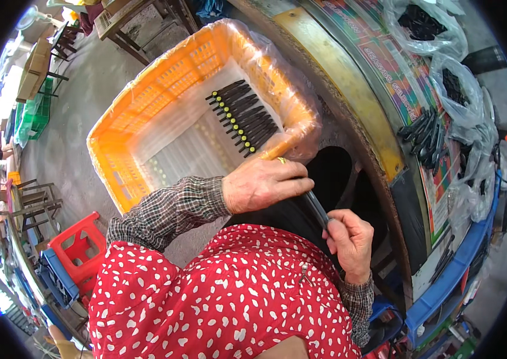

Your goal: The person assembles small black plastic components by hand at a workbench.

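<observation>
Between my two hands is a dark, slim rod-shaped piece [317, 206], slanting down to the right. My left hand [267, 181] is closed around its upper part, and a small yellow bit shows beside the knuckles. At the lower end, the thumb and fingers of my right hand [350, 240] pinch it. Just beyond my left hand stands an orange plastic crate [166, 75] lined with clear film. Inside, several black slim pieces [247, 119] with yellow-green ends lie side by side in a row. Fainter yellow spots show through the whitish sheet [190, 152] under them.
To the right runs a worktable with a worn yellow edge strip [349, 84]. On it lie a pile of black parts [425, 136] and clear plastic bags [460, 90] of dark parts. A red plastic stool [80, 248] stands at the left, with wooden furniture [128, 24] behind the crate.
</observation>
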Tool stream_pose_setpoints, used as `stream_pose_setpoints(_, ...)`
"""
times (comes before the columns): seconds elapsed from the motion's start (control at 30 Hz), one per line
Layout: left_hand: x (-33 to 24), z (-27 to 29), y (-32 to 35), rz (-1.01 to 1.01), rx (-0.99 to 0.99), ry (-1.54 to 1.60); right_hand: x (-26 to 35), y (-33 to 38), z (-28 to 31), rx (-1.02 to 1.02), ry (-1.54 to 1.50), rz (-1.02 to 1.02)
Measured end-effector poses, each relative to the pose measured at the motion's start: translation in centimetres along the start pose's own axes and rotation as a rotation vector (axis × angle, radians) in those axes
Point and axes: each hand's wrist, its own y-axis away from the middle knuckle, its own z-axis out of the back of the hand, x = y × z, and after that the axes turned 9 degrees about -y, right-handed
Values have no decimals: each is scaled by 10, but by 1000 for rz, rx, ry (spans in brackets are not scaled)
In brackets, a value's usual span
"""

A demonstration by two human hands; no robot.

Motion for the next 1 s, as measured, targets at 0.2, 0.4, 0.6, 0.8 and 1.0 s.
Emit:
stream_pose_setpoints(0.2,74,14,51,415,-155,-202,10,-3,5,-238,192,203)
stream_pose_setpoints(0.4,187,-1,140,835,-214,-473,19,8,23,-379,316,281)
stream_pose_setpoints(0.6,249,-22,156,1196,-148,-652,32,17,31,-503,337,308)
stream_pose_setpoints(0.8,270,-27,145,1202,-87,-666,32,18,41,-539,325,305)
stream_pose_setpoints(1.0,283,-31,141,1148,-34,-664,32,15,41,-523,308,297)
